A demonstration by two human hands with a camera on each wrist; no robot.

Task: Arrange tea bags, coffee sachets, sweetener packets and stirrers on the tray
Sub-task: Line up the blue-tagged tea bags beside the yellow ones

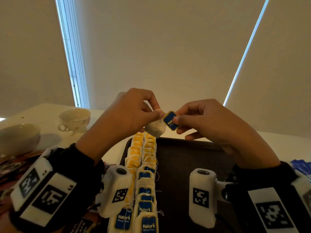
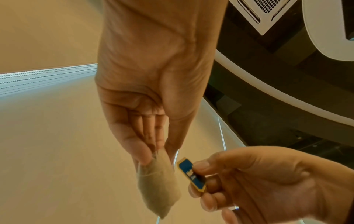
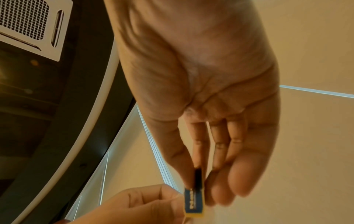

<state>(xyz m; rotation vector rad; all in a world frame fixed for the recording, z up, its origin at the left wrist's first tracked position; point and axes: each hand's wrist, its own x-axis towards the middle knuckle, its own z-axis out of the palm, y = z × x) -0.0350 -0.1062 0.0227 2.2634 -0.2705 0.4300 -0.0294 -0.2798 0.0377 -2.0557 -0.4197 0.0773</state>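
Left hand (image 1: 129, 113): raised above the far edge of the tray, thumb and forefinger pinched together on the top of a tea bag (image 1: 155, 128); the other fingers (image 2: 134, 141) are curled in beside them.
Right hand (image 1: 207, 121): level with the left and just beside it, thumb and forefinger clamped on the blue paper tag (image 1: 170, 121) with its gold border; the remaining fingers are loosely bent below.
Tea bag: hangs in the air between the two hands, pale pouch drooping from the left pinch; the tag sits just right of the pouch, tilted. The string between them cannot be made out.
Tray (image 1: 190, 158): dark, on the pale bench (image 1: 50, 115), near the person and under both wrists.
Rows on tray: along the tray's left side, two lines of tea bags run from near to far; blue-tagged ones (image 1: 149, 222) at the near end, yellow-tagged ones (image 1: 136, 148) at the far end, overlapping one another.
Cups: a white teacup (image 1: 75, 119) stands far left on the bench; a pale bowl-shaped cup (image 1: 18, 137) sits nearer, at the left edge.
Packets: blue packets (image 1: 301, 167) lie at the right edge beyond the tray; dark sachets (image 1: 10, 165) lie at the left, partly hidden by the wrist.
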